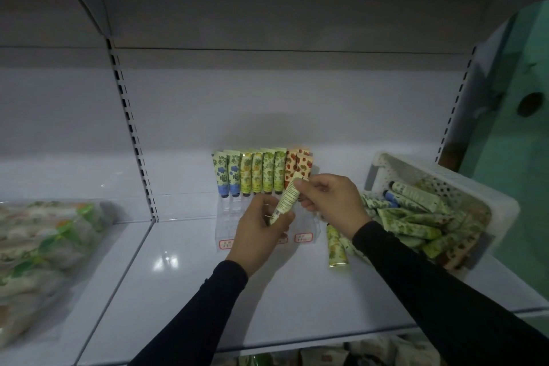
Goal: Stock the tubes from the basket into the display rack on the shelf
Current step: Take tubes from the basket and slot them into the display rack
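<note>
A pale green tube (287, 198) is held slanted above the clear display rack (309, 227). My left hand (258, 230) grips its lower cap end, and my right hand (328, 197) pinches its upper crimped end. Several tubes (258, 172) stand upright in the rack's back row: blue, yellow, green and red patterned. The white perforated basket (475, 184) lies tipped at the right with many tubes (416, 217) spilling from it. One loose tube (335, 248) lies on the shelf beside the rack, partly under my right forearm.
Plastic bags of packaged goods (44, 249) fill the neighbouring shelf bay at the left. A slotted upright (133, 134) divides the bays. The upper shelf overhangs the top. The white shelf board (193, 291) extends in front of the rack.
</note>
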`<state>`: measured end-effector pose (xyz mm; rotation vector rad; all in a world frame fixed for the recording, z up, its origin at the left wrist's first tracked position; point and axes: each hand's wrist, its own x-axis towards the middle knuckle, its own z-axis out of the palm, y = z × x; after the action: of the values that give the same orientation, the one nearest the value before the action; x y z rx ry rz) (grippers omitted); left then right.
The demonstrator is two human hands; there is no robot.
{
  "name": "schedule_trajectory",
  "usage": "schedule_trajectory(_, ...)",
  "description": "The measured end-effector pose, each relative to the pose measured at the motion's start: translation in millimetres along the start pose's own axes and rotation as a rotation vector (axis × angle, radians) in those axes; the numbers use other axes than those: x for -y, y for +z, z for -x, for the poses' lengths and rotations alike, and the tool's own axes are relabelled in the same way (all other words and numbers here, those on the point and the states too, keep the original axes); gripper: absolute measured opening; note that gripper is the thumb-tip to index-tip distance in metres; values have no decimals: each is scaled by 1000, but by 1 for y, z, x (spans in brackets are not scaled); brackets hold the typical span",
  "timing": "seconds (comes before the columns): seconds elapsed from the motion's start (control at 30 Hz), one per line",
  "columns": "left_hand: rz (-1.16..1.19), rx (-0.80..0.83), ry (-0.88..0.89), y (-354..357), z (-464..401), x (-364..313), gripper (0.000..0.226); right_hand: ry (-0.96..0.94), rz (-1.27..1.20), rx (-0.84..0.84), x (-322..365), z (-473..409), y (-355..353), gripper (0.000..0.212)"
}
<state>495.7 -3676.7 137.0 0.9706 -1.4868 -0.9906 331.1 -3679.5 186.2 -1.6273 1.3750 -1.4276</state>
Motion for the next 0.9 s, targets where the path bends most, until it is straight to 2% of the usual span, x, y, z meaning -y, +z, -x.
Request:
schedule_trajectory(0.1, 168, 84, -84, 0, 1, -1, 12, 9, -20, 60, 3, 2, 0, 36)
schedule_trajectory(0.27, 419, 167, -259, -3, 3, -5, 28, 68, -69, 132, -1, 1, 3, 32)
schedule_trajectory(0.43, 368, 155, -265, -5, 4, -4, 29, 135, -236, 128, 0, -1, 5, 26)
schedule_trajectory(0.53, 336, 148, -244, -5, 5, -4, 29, 145, -243, 138, -1, -1, 6, 27)
schedule_trajectory(0.7, 160, 134, -159, -8, 5, -4, 27, 152, -230, 122, 0, -4, 5, 29)
schedule_trajectory(0.83, -307, -4, 71, -26, 1, 4, 20, 100, -193, 71, 2, -8, 4, 23)
schedule_trajectory(0.9, -470, -130, 125, -44, 2, 8, 33, 59, -120, 20, 3, -13, 3, 21)
